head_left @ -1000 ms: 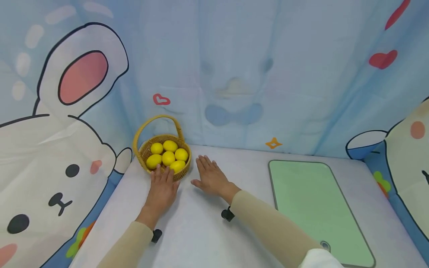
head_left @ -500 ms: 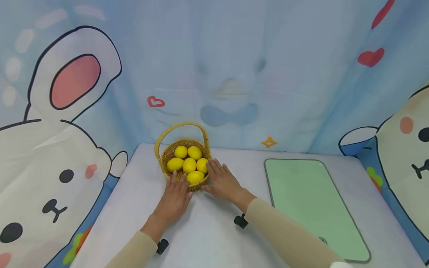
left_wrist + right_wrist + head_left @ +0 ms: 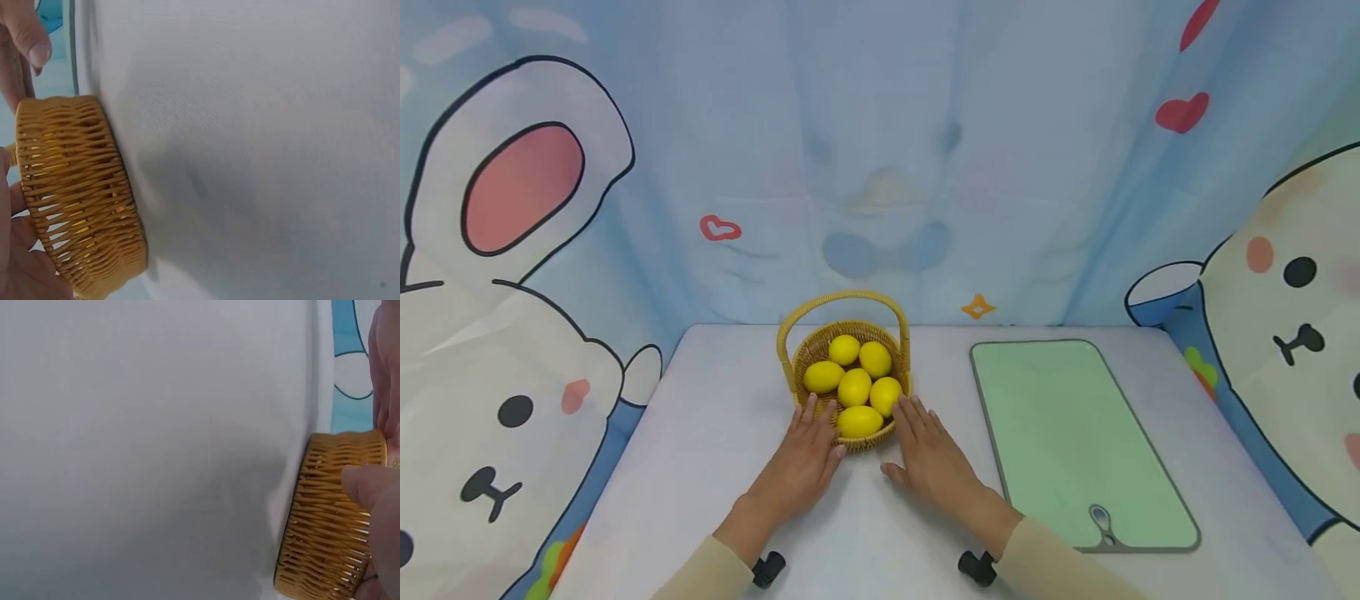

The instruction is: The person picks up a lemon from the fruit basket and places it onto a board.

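Right now both your hands are spread flat, fingers nearly straight and thumbs angled inward, and neither is wrapped round anything. Your left hand (image 3: 797, 462) lies against the near left side of the round yellow-brown wicker basket with a tall arched handle (image 3: 867, 446), and your right hand (image 3: 936, 458) is at its near right side. You have contact rather than a grip — how hard either palm presses, I cannot tell.

That is the weak point: if one side pushed harder than the other, the basket could swivel or slip out from between your hands. Pressure high on the wall could also tip it, since your fingertips sit up near the rim.

Inside, six smooth yellow lemon-shaped fruits (image 3: 854, 388) lie loose, with gaps between them. A jolt could set them rolling, and the one at the near side rests close to the rim.

The basket stands upright at the far middle of the white cloth-covered table (image 3: 715, 400); a shove away from you might run it into the pale blue printed curtain (image 3: 887, 167) behind. To the right, apart from the basket, lies the pale green rectangular board with a grey edge (image 3: 1075, 425) — your right forearm passes close to its near left corner and could nudge it.
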A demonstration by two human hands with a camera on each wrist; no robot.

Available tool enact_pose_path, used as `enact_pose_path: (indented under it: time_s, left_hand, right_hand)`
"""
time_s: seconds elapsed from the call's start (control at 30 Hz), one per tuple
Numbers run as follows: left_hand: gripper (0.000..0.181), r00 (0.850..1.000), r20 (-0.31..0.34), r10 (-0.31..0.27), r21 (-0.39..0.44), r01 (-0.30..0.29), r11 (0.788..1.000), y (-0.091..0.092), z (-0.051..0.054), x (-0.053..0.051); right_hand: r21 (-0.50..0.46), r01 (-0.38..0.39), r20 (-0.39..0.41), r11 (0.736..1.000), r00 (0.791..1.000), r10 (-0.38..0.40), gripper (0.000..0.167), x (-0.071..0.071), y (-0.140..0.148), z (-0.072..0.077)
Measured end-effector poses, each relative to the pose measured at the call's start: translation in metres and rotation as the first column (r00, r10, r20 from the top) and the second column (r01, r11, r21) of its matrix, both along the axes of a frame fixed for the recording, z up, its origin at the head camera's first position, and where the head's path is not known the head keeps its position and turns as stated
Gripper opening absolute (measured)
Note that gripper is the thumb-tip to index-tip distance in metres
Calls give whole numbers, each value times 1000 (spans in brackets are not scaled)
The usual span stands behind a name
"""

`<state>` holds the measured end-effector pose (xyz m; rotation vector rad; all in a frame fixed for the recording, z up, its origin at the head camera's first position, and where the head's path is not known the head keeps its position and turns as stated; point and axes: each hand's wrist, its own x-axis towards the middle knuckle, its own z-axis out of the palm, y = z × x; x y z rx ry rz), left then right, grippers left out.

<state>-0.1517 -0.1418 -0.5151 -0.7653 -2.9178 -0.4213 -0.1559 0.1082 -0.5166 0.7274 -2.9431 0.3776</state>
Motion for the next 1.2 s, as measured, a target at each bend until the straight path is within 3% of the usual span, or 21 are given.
enact_pose_path:
  time_s: [0.2,0.47,0.73,0.83,1.03,1.2]
  left_hand:
    - [32,999,31,-11,43,10,999,1,2,9]
    - [29,997,61,-56,82,51,995,8,4,17]
    - [29,993,94,-77,74,70,995,15,5,18]
    - [33,995,89,-47,59,42,997,12,6,17]
    - [67,999,27,32,-75,-30,997,0,9,12]
    - [78,996,71,55,-113,-47,992,-2,13,5]
  right_hand:
    - [22,32,-10,999,999,-32,93,30,3,-2]
    - [50,67,-17,996,998,-66,95,53,13,-5]
    - [7,62,-61,998,996,-62,91,57,22,-5]
    - [2,36,-60,999,998,-36,89,56,25,-4]
    - [12,-7,-46,1000,999,7,88,55,32,-2]
    - [18,-38,-90,999,995,39,87,54,42,0]
